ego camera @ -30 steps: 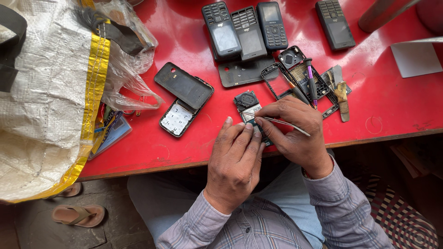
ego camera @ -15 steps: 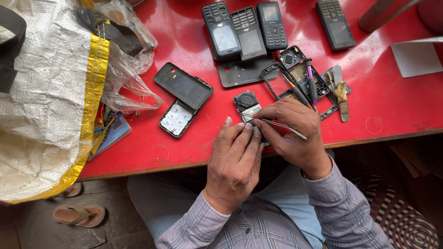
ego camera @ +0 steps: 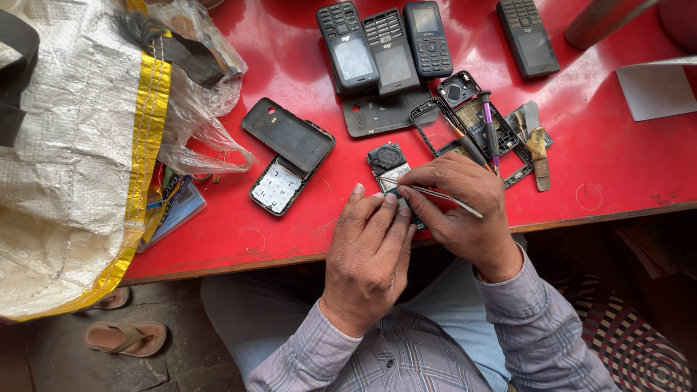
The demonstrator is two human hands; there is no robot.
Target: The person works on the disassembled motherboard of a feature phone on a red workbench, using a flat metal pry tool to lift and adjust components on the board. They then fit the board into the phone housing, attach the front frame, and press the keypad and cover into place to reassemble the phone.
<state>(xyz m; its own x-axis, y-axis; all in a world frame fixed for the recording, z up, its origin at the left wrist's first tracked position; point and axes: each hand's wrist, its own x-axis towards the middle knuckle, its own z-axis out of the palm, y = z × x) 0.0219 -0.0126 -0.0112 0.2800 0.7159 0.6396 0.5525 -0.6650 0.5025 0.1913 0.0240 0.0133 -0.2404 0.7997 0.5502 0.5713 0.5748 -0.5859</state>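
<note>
**Tweezers at the open phone board, hands barely shifted**

Taking the red table (ego camera: 305, 239) as the landmark: its left end is covered by a large woven sack with a yellow band (ego camera: 72, 160), and a crumpled clear plastic bag (ego camera: 196, 109) spills from it onto the red surface. Further in, near the table's middle, a dark phone back cover (ego camera: 288, 135) lies partly over a white keypad piece (ego camera: 276, 187).

At the table's near edge the left hand (ego camera: 370, 254) rests fingers-down, pinning the small phone circuit board (ego camera: 390, 168), which lies just inside that edge. The right hand (ego camera: 457, 210) is closed in a pinch around slim metal tweezers (ego camera: 443, 197), their tips meeting the board next to the left fingertips. What the tips grip, if anything, is too small to tell.

Compared with a second ago, almost nothing has moved: both hands hold the same posture and the tweezers have only nudged slightly at the board, which suggests fine work going on at one spot.

Toward the table's far side sit three keypad phones (ego camera: 388, 43), with a fourth phone (ego camera: 528, 35) to their right; a purple-handled screwdriver (ego camera: 490, 127) lies across an empty phone frame (ego camera: 465, 131).
</note>
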